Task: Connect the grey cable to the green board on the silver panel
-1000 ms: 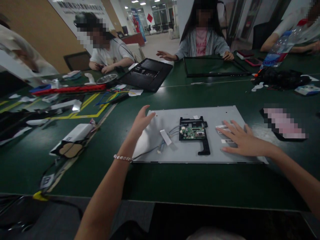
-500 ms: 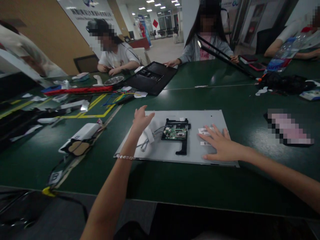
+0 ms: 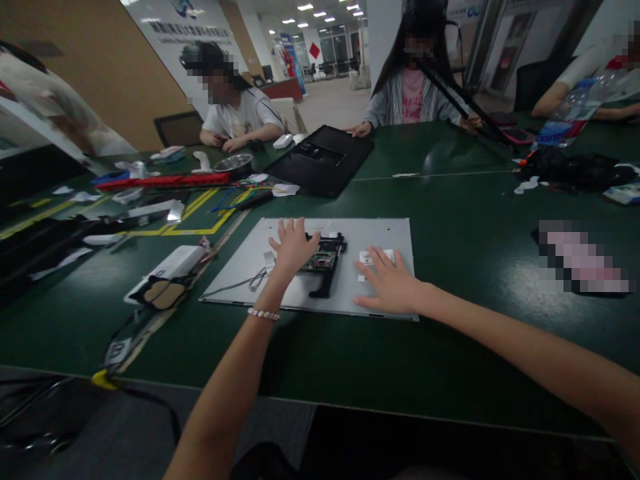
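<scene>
A flat grey metal panel [image 3: 340, 299] lies on the green table in front of me. On its middle sits a black bracket [image 3: 327, 280] with a green circuit board [image 3: 326, 259], partly hidden by my left hand. Fingers spread, my left hand [image 3: 294, 248] is over the panel at the board's left edge. My right hand [image 3: 390, 280] rests with spread fingers on the panel's right part, over white labels [image 3: 377, 255]. Grey cables [image 3: 240, 285] run across the panel's left part.
A white battery-like pack [image 3: 175, 270] with cables lies to the left. Farther back is a black cover [image 3: 325, 160], touched by a person's hand. A phone [image 3: 583, 257] lies to the right. Other people sit across the table; a bottle [image 3: 563, 123] stands at back right.
The grey panel and its board have shifted left, with my right hand moving left too. My left hand has come closer to the board. Across the table, the black cover has moved slightly right.
</scene>
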The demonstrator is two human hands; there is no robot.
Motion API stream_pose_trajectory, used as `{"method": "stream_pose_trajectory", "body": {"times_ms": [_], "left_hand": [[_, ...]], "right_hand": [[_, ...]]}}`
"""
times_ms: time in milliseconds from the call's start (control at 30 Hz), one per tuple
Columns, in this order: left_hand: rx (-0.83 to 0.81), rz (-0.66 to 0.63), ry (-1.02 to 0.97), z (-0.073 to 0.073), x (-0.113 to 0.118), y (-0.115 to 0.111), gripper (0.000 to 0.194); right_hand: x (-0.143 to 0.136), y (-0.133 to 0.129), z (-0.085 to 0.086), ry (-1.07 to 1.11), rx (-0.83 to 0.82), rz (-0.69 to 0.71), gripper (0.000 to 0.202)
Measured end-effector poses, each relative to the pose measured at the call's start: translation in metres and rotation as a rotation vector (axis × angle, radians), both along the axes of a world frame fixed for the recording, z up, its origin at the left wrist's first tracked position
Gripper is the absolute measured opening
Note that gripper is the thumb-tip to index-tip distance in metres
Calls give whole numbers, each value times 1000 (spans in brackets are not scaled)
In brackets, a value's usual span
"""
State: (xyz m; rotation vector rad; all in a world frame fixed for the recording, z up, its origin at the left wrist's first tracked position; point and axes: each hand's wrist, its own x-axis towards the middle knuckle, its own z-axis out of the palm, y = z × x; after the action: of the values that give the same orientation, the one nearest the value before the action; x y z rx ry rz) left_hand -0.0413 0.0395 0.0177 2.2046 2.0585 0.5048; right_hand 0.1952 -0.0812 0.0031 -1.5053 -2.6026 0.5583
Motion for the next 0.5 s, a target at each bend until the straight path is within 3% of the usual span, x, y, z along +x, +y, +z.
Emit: {"method": "stream_pose_trajectory", "body": {"times_ms": [333,500], "left_hand": [[-137,39,225,-9,8,-7,68],[-179,64,264,-6,6,-8,74]], "right_hand": [[-28,20,-4,-1,20,2,91],[-35,21,-11,16,77,-37,86]]}}
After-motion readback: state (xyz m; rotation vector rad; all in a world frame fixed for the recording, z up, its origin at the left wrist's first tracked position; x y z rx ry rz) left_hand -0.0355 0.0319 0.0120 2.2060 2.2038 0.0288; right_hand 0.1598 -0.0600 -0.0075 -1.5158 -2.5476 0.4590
